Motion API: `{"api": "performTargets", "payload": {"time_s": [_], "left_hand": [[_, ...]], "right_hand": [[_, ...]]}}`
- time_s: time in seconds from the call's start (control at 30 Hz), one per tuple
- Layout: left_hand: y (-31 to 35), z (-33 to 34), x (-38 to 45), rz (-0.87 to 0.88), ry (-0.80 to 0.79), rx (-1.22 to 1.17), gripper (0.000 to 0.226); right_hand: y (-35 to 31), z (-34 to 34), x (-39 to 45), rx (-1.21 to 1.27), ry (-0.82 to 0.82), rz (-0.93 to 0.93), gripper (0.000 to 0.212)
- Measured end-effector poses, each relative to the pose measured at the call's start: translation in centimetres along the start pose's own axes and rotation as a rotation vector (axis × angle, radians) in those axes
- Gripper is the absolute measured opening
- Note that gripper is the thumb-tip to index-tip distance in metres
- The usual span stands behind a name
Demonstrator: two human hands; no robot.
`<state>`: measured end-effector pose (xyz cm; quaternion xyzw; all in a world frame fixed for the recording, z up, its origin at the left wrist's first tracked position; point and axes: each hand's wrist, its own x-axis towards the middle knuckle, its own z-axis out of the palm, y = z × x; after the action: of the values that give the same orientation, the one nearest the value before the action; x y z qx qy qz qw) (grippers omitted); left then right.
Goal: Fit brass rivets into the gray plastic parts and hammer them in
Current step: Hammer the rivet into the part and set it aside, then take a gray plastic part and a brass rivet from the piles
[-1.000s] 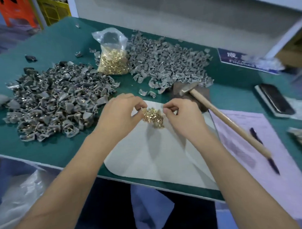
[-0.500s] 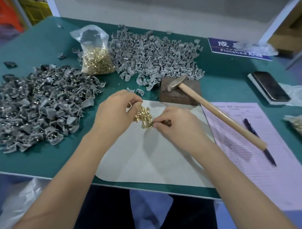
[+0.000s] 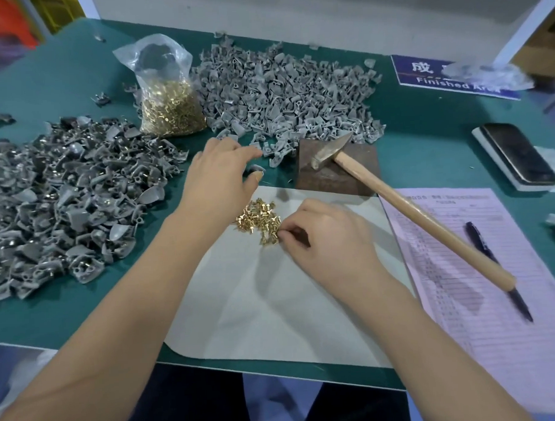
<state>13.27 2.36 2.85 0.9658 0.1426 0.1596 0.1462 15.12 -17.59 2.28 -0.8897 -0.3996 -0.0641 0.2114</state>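
Brass rivets (image 3: 260, 219) lie heaped on a pale mat (image 3: 273, 298) on the green worktop (image 3: 424, 136). Right hand (image 3: 327, 240) pinches at the heap's edge; left hand (image 3: 220, 177), fingers spread, reaches a loose gray plastic part (image 3: 256, 169) near the far pile of parts (image 3: 284, 93). Hammer (image 3: 395, 206) rests on a block (image 3: 338, 173).

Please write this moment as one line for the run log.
stage: picking parts | left hand: reaching to gray parts pile | right hand: pinching at loose rivets | hammer: resting on block, untouched
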Motion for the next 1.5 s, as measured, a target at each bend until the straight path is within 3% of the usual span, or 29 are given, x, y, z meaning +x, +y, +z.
{"api": "performTargets", "payload": {"time_s": [0.27, 0.43, 0.57, 0.77, 0.87, 0.97, 1.07, 1.2, 1.4, 1.5], "left_hand": [[-0.2, 0.9, -0.1, 0.012, 0.037, -0.05, 0.012], [-0.3, 1.1, -0.4, 0.019, 0.034, -0.072, 0.009], [0.1, 1.0, -0.7, 0.04, 0.051, -0.093, 0.007], [0.6, 0.7, -1.2, 0.005, 0.098, -0.194, 0.013], [0.9, 0.5, -1.5, -0.018, 0.1, -0.317, 0.027], [1.3, 0.2, -1.6, 0.024, 0.123, -0.342, 0.037], [1.4, 0.3, -1.8, 0.059, 0.145, -0.336, 0.032], [1.4, 0.4, -1.8, 0.071, 0.132, -0.339, 0.025], [2.5, 0.6, -1.3, 0.14, 0.149, -0.298, 0.022], [2.9, 0.9, -1.6, 0.195, 0.146, -0.315, 0.022]], "right_hand": [[-0.1, 0.1, -0.1, 0.06, -0.006, 0.027, 0.005], [0.3, -0.1, -0.2, 0.08, -0.048, -0.015, 0.015], [0.4, 0.0, -0.2, 0.078, -0.03, -0.033, 0.009], [-0.2, 0.7, -0.1, 0.02, 0.022, 0.001, 0.002], [0.1, 0.5, -0.2, 0.146, 0.057, 0.056, 0.006], [0.5, -0.2, -0.1, 0.282, 0.117, 0.125, 0.007], [1.4, -1.3, 0.3, 0.331, 0.277, 0.17, 0.003], [3.1, -2.6, 1.2, -0.033, 0.5, 0.2, 0.007], [4.9, -3.1, 4.3, 0.036, 0.24, 0.266, 0.008], [5.0, -2.9, 5.7, 0.03, 0.23, 0.274, 0.008]]}}
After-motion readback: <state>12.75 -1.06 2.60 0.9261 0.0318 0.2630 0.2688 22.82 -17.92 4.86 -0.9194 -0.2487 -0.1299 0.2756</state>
